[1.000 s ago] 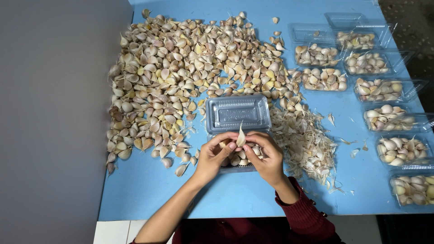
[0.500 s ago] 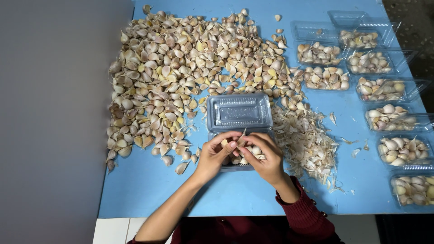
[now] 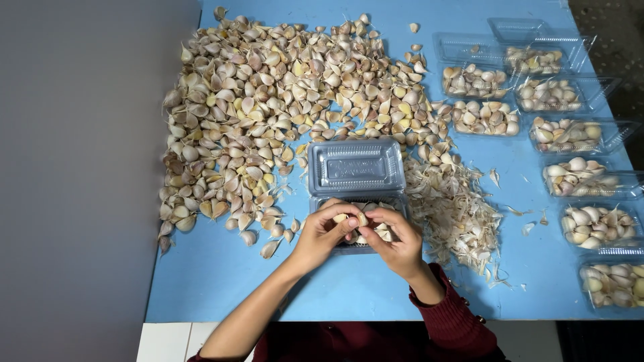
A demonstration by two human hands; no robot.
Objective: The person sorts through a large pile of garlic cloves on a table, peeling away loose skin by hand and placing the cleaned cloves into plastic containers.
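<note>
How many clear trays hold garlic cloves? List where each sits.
9. One tray under the left hand and right hand pinching a clove; four paired top right; four down the right edge. More may lie beyond it.

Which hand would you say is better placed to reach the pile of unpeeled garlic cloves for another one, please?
Probably the left hand: the pile of unpeeled cloves lies on its side of the blue table, loose cloves just beside it. The right hand sits nearer the heap of peeled skins. Both pinch one clove.
</note>
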